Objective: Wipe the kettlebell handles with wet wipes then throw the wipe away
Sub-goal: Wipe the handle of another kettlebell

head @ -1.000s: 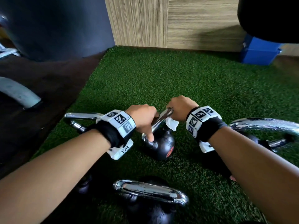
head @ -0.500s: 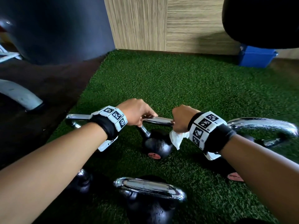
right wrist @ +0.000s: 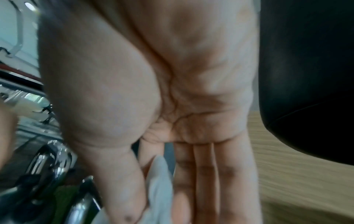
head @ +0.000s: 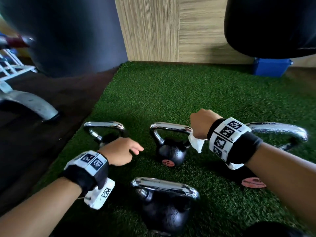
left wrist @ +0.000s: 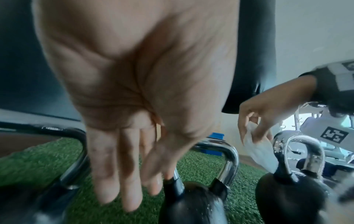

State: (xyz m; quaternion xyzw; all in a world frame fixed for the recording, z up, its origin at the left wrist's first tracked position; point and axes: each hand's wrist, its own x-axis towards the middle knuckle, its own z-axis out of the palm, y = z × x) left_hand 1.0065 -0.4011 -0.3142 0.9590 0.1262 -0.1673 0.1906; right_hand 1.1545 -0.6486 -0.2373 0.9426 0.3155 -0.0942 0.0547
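Several black kettlebells with chrome handles stand on green turf (head: 171, 93). The small middle kettlebell (head: 171, 153) is upright, its handle (head: 169, 128) bare. My right hand (head: 198, 127) hovers at the right end of that handle and pinches a crumpled white wipe (head: 195, 142) between thumb and fingers; the wipe (left wrist: 254, 145) hangs down beside the chrome. My left hand (head: 130, 151) is off the handle, left of the middle kettlebell, with its fingers (left wrist: 114, 174) straight and empty. In the right wrist view the wipe (right wrist: 159, 189) sits under the thumb.
Other kettlebells: one at the left (head: 104, 125), one near me (head: 164, 187), a large one at the right (head: 277, 130). A blue bin (head: 270, 67) sits far right by the wooden wall (head: 171, 31). Black punching bags hang upper left (head: 68, 31) and upper right (head: 273, 23).
My left hand let go of the middle kettlebell's handle and drew back to the left. My right hand slid with the wipe to the handle's right end. The kettlebell now stands upright.
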